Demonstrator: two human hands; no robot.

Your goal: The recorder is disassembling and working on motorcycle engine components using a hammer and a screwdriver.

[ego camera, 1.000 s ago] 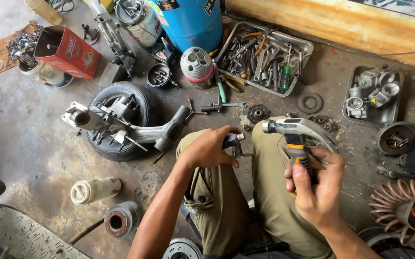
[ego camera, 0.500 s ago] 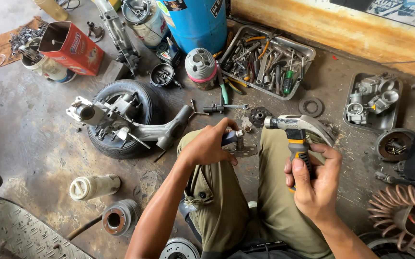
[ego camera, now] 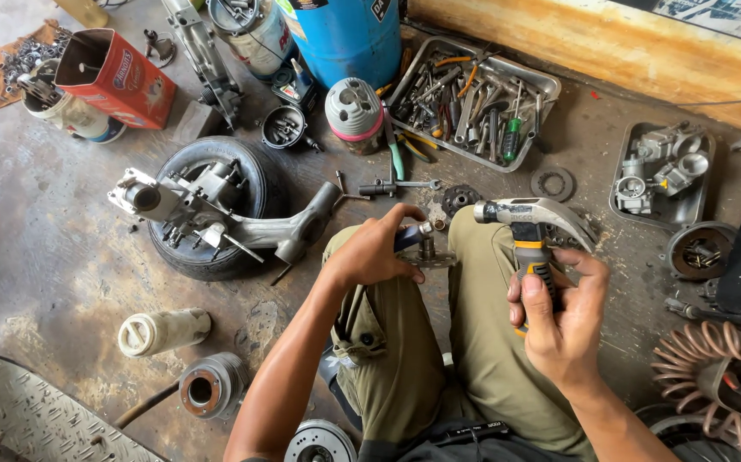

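The blue drum (ego camera: 349, 34) is cut off at the top edge. The metal tray (ego camera: 543, 85) holds jumbled pliers and screwdrivers. My right hand (ego camera: 559, 321) is wrapped around the claw hammer (ego camera: 531, 224), raised over my knees. My left hand (ego camera: 372, 252) clamps a small flanged part (ego camera: 426, 252) on my left knee, mostly hidden under my fingers.

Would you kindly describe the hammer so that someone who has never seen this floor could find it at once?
Start at the big blue drum at the top of the floor and come down past the metal tray of hand tools to the person's knees. There the right hand holds the hammer upright by its grey, yellow-banded grip. Its curved steel claw head sets it apart from the slim tools nearby.
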